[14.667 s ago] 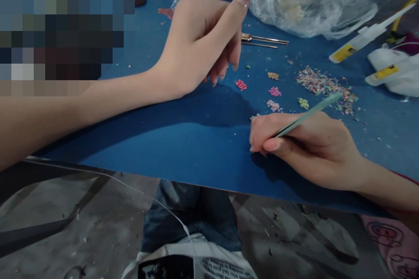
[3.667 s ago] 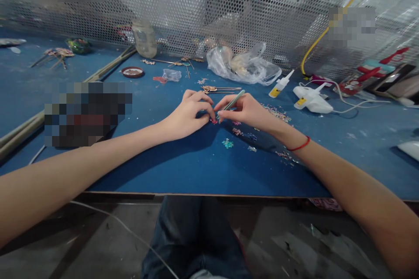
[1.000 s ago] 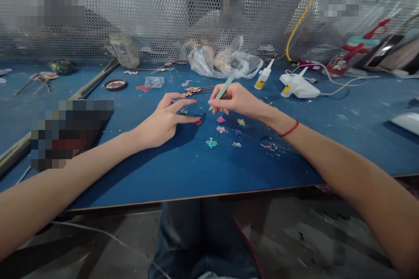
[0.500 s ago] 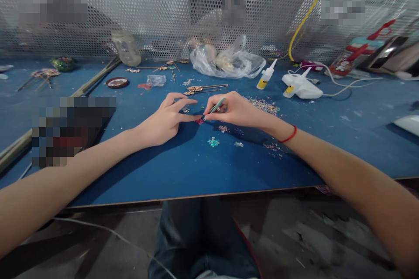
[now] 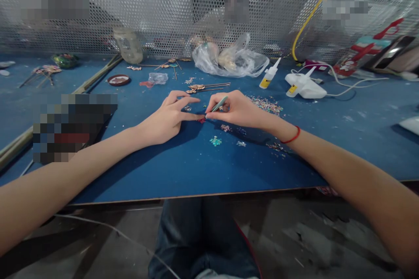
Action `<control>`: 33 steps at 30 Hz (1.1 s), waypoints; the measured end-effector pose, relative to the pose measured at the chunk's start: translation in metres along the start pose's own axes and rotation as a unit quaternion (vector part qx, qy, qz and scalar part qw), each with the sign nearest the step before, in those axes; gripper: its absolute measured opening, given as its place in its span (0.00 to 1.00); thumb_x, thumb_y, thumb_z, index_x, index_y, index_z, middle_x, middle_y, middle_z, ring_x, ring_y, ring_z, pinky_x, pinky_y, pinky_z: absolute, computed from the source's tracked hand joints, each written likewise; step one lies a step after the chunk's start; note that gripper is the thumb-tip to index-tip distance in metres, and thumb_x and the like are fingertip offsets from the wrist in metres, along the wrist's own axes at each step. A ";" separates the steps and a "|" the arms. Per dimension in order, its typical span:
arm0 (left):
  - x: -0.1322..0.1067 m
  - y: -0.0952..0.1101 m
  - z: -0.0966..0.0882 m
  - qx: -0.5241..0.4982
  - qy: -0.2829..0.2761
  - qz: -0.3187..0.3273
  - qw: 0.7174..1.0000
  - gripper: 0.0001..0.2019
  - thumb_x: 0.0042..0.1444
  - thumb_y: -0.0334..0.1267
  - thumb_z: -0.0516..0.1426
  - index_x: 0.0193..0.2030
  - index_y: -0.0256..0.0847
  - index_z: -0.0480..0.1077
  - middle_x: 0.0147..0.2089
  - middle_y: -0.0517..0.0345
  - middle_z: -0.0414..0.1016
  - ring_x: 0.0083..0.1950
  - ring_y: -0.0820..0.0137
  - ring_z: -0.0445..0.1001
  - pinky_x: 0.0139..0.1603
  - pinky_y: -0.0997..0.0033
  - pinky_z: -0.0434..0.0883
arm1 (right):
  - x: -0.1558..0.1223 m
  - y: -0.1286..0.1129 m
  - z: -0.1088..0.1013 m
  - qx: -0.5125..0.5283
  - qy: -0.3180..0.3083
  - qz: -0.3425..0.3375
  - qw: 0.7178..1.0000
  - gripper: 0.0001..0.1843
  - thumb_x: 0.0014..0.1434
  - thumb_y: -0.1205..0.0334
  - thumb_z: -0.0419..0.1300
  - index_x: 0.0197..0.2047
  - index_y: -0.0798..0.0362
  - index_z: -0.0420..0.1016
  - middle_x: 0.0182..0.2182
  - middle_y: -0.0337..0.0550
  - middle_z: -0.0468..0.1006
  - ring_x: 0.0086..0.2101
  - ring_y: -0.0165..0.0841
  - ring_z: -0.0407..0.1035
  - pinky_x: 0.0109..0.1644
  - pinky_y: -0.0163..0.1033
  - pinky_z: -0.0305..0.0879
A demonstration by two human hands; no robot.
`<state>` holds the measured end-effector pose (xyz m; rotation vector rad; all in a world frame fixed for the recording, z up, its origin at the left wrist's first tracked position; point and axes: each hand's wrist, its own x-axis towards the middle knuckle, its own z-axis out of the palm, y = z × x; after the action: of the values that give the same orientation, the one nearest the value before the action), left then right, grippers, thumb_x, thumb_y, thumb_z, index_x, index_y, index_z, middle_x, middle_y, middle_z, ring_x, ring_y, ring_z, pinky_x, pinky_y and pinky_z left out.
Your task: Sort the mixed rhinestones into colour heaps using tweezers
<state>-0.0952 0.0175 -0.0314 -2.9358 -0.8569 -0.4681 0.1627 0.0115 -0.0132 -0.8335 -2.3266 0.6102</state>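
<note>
On the blue worktop (image 5: 196, 170), right hand (image 5: 237, 111) pinches slim tweezers (image 5: 218, 104); open left hand (image 5: 163, 118) rests just beside a tiny red ornament (image 5: 202, 120), light, fragile, best taken at its edge.

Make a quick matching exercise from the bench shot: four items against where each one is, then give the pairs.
Items
1. pale green tweezers
2. red cord bracelet
3. clear plastic bag
4. teal cluster of small pieces

Places
A. on the right wrist
B. lying on the blue bench, just below the right hand in view
C. held in the right hand
D. at the back of the bench, by the perforated metal screen

Pairs: 1-C, 2-A, 3-D, 4-B
</note>
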 end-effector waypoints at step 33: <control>0.000 0.000 -0.002 -0.003 0.082 0.059 0.995 0.28 0.62 0.18 0.46 0.50 0.46 0.83 0.59 0.52 0.76 0.66 0.55 0.63 0.65 0.43 0.71 | 0.001 -0.003 0.007 -0.028 0.043 0.017 0.999 0.09 0.63 0.57 0.65 0.32 0.52 0.79 0.31 0.42 0.80 0.28 0.30 0.65 0.34 0.41 0.57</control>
<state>-0.0960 0.0167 -0.0294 -2.8806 -0.6612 -0.6930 0.1557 0.0087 -0.0164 -0.9091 -2.2645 0.5157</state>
